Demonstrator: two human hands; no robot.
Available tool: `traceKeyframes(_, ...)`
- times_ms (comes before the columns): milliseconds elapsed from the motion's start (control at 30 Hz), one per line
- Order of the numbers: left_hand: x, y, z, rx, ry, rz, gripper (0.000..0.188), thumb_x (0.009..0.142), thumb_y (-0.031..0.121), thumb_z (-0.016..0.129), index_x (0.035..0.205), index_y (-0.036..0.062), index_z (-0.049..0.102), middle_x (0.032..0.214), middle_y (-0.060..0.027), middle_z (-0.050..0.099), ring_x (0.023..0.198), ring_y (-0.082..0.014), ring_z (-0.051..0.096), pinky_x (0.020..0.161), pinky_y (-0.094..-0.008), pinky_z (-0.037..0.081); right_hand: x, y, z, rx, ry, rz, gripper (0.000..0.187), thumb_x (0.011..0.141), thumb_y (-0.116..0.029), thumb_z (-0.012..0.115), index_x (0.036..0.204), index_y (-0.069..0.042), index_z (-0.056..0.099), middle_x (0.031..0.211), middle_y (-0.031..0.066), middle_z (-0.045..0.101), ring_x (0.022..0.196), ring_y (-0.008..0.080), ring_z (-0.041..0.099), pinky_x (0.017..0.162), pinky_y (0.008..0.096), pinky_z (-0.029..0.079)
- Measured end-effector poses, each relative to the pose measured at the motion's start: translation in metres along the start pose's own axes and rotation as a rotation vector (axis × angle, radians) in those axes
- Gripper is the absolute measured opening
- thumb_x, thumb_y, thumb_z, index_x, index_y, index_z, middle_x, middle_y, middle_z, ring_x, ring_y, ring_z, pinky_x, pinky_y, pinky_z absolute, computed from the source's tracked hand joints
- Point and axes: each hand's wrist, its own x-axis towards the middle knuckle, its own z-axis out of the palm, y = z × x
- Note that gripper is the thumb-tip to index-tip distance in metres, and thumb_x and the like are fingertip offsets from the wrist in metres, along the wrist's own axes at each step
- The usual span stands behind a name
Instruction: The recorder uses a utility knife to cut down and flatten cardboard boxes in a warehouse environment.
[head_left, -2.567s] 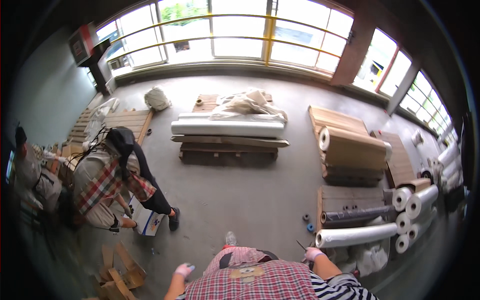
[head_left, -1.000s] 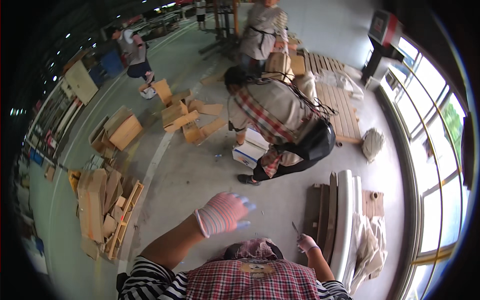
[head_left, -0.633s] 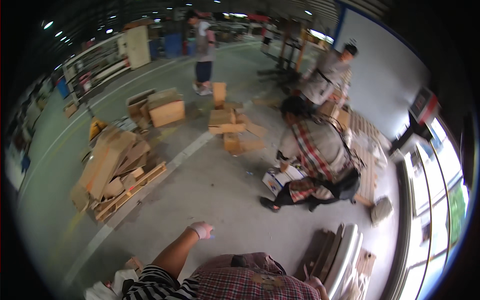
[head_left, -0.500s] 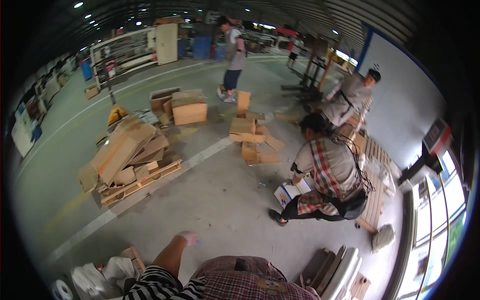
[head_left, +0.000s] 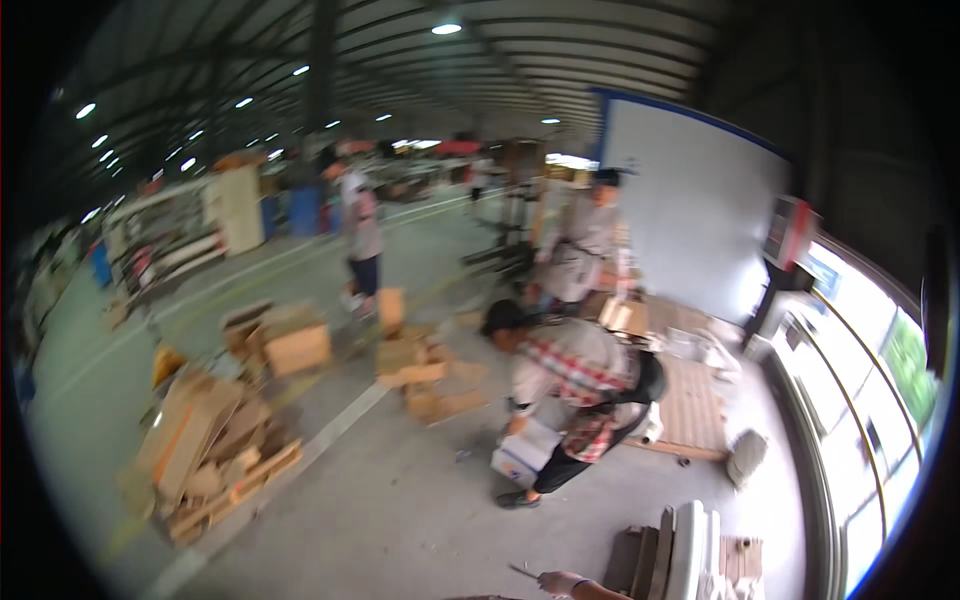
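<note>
1. Now your right hand is gripping a thin pointed tool, low near the white rolls.
2. Your left hand is hiding.
3. Keep holding it firmly, point away.

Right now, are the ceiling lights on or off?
On: the ceiling lights glow as bright white spots along the dark roof.

Motion blur is smearing the whole frame, softening the crouching person and the cardboard boxes. Ceiling lamps are giving weak overhead light, while daylight is pouring through the windows on the right and washing them out. The fisheye is bending straight lines, and a black rim is darkening the edges. Shadows on the floor are staying faint.
</note>
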Motion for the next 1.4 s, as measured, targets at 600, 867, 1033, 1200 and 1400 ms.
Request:
traceKeyframes(600, -0.033, 0.229, -0.011, 0.068, -0.298, 0.228, 0.022, 0.088, 0.024, 0.061, 0.095, 0.0041, 0.069, 0.084, -0.0122, 0.067, 0.076, -0.0235, 0.059, 0.07, -0.0385, 0.049, -0.066, -0.056, -0.144, 0.828, -0.085, 0.859, 0.008, 0.082, -0.017, 0.056, 0.082, -0.012, 0.062, 0.077, 0.0029, 0.058, 0.079, 0.0226, 0.059, 0.065, 0.0371, 0.051)
traceKeyframes(867, 0.038, 0.195, -0.007, 0.163, -0.26, 0.24, 0.028, 0.09, 0.024, 0.057, 0.112, 0.0064, 0.06, 0.107, -0.0124, 0.056, 0.098, -0.0266, 0.048, 0.087, -0.0387, 0.04, -0.062, -0.065, -0.157, 0.84, -0.059, 0.918, 0.007, 0.083, -0.017, 0.056, 0.083, -0.013, 0.062, 0.078, 0.0026, 0.059, 0.08, 0.0223, 0.059, 0.066, 0.0367, 0.05)
traceKeyframes(1033, 0.081, 0.172, -0.005, 0.279, -0.242, 0.253, 0.041, 0.092, 0.027, 0.053, 0.128, 0.0087, 0.052, 0.13, -0.0132, 0.046, 0.12, -0.0302, 0.039, 0.103, -0.0392, 0.032, -0.057, -0.067, -0.16, 0.85, -0.05, 0.943, 0.007, 0.083, -0.017, 0.056, 0.083, -0.013, 0.062, 0.079, 0.0024, 0.059, 0.08, 0.0222, 0.059, 0.067, 0.0365, 0.05)
traceKeyframes(1200, 0.102, 0.145, -0.006, 1.028, -0.197, 0.701, 0.052, 0.093, 0.029, 0.05, 0.142, 0.0105, 0.044, 0.148, -0.0139, 0.039, 0.138, -0.0331, 0.031, 0.116, -0.0397, 0.025, -0.051, -0.071, -0.162, 0.858, -0.06, 0.937, 0.007, 0.083, -0.017, 0.055, 0.084, -0.013, 0.062, 0.08, 0.0022, 0.059, 0.081, 0.022, 0.059, 0.067, 0.0363, 0.05)
traceKeyframes(1400, 0.06, 0.178, -0.008, -0.16, -0.247, 0.147, 0.03, 0.094, 0.017, 0.056, 0.12, 0.0026, 0.057, 0.113, -0.0176, 0.061, 0.099, -0.0305, 0.061, 0.076, -0.0405, 0.053, -0.056, -0.065, -0.166, 0.864, -0.067, 0.93, 0.007, 0.084, -0.017, 0.055, 0.084, -0.014, 0.062, 0.081, 0.002, 0.059, 0.081, 0.0218, 0.059, 0.068, 0.036, 0.05)
